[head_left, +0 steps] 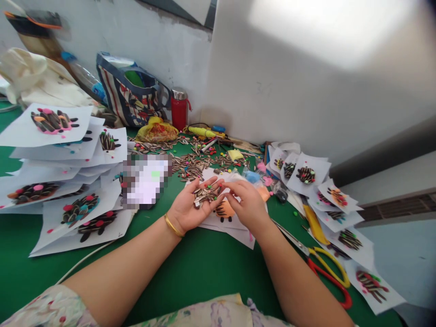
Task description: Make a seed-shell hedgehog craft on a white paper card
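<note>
While the left hand [185,209] lies palm up, fingers loosely together and thumb apart, apparently cupped so the seeds [203,197] and little balls [209,186] don't spill, the right hand [251,205] reaches over its fingertips from three o'clock. Whether the right thumb and forefinger pinch anything, I cannot tell. Beneath both, a paper sheet [240,235] bears an orange shape [226,209]; a seed pile [189,166] lies at twelve o'clock, probably for easy reach, scissors [300,245] at four.
</note>
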{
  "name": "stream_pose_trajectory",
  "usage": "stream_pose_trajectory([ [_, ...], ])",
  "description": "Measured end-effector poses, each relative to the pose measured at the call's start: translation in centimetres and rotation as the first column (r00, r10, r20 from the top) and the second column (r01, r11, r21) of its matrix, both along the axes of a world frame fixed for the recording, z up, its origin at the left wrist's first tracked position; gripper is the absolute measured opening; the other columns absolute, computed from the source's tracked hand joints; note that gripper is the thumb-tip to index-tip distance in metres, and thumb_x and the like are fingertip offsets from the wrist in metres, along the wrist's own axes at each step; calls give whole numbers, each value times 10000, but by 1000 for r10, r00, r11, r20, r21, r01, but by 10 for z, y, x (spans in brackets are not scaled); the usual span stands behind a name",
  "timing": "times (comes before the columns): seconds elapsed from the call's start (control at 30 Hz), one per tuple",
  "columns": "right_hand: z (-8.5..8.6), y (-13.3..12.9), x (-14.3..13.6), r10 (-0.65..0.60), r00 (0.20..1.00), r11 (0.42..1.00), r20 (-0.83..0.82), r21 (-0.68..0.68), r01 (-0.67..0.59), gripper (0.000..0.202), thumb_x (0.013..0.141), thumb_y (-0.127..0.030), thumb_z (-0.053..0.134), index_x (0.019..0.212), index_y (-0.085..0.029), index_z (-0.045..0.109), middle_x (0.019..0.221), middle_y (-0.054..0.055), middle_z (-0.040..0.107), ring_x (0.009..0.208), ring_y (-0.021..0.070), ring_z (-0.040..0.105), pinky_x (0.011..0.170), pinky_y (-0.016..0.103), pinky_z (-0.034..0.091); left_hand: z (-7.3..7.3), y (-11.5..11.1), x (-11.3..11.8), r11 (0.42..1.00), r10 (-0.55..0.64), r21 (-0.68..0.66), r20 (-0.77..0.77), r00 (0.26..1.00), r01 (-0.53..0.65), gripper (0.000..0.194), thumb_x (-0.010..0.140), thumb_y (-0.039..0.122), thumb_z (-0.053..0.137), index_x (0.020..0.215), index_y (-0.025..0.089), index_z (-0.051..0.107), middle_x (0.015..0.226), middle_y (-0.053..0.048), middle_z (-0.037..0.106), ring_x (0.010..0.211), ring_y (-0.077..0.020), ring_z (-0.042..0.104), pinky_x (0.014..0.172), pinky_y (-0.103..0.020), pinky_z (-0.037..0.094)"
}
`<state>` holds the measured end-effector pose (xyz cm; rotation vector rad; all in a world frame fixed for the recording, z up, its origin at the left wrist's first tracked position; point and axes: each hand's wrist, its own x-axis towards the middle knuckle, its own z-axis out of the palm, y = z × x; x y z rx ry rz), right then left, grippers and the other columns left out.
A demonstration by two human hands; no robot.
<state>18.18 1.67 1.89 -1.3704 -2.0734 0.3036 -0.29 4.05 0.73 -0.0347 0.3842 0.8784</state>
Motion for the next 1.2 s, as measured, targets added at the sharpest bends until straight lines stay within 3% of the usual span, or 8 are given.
stream_pose_trajectory([
  [0.1, 0, 0, -4, 9, 1000, 1000, 27, -3, -9, 321, 930, -206, 508, 1220, -273, 627, 978, 68, 640, 929, 219, 584, 843, 356, 474, 1, -1, 0, 1000, -26, 9, -27, 999, 26, 425, 981, 345, 406, 1272, 78, 562, 1074, -170, 696, 1051, -235, 668, 976, -411, 524],
  [0.23, 2, 3, -7, 10, 1000, 1000, 6, -5, -10, 233, 928, -199, 519, 1079, -260, 685, 933, 60, 636, 916, 214, 585, 838, 350, 473, 0, -3, 1, 996, -79, 41, -6, 997, 79, 434, 986, 367, 389, 1244, 76, 581, 1079, -167, 690, 1055, -237, 659, 970, -403, 520],
  [0.37, 9, 3, -15, -11, 1000, 1000, 13, 29, 11, 227, 936, -191, 506, 1055, -246, 691, 886, 56, 640, 899, 213, 577, 832, 352, 462, -1, -4, 4, 996, -88, 17, -1, 996, 88, 344, 985, 348, 403, 998, 112, 653, 952, -118, 709, 955, -223, 681, 932, -411, 535],
  [0.47, 13, 1, -25, 42, 998, 998, 52, 40, -45, 246, 948, -200, 494, 1085, -262, 689, 928, 54, 650, 926, 210, 572, 851, 350, 448, 0, -5, 6, 996, -91, -15, -4, 996, 91, 338, 982, 346, 414, 832, 134, 631, 793, -80, 692, 802, -191, 687, 833, -361, 569],
  [0.7, 17, 10, -48, 127, 966, 987, 227, 64, -145, 154, 916, -239, 564, 902, -217, 716, 876, 60, 621, 853, 206, 534, 792, 344, 424, 4, -4, 5, 987, -95, -130, 16, 995, 97, 370, 995, 373, 400, 787, 141, 600, 648, -19, 635, 551, -84, 617, 544, -167, 524],
  [0.93, 24, 16, -48, 112, 954, 991, 278, 43, -129, 164, 918, -220, 564, 814, -186, 685, 847, 51, 610, 824, 185, 522, 758, 316, 407, 8, -5, 7, 989, -119, -90, -12, 993, 118, 432, 1006, 403, 345, 781, 136, 600, 671, -38, 660, 585, -116, 649, 591, -223, 549],
  [1.07, 24, 17, -40, 64, 964, 994, 260, 66, -84, 150, 913, -212, 565, 835, -186, 691, 871, 57, 623, 863, 196, 531, 794, 327, 409, 7, -5, 9, 992, -126, -2, -1, 992, 126, 423, 1008, 383, 336, 799, 135, 608, 741, -62, 683, 686, -159, 677, 697, -301, 564],
  [1.2, 23, 14, -38, 74, 962, 992, 262, 80, -98, 146, 913, -214, 562, 888, -200, 705, 888, 58, 628, 872, 199, 534, 797, 333, 408, 5, -5, 8, 993, -117, -5, 23, 993, 118, 426, 1012, 369, 332, 794, 128, 608, 727, -62, 678, 667, -143, 670, 690, -279, 566],
])
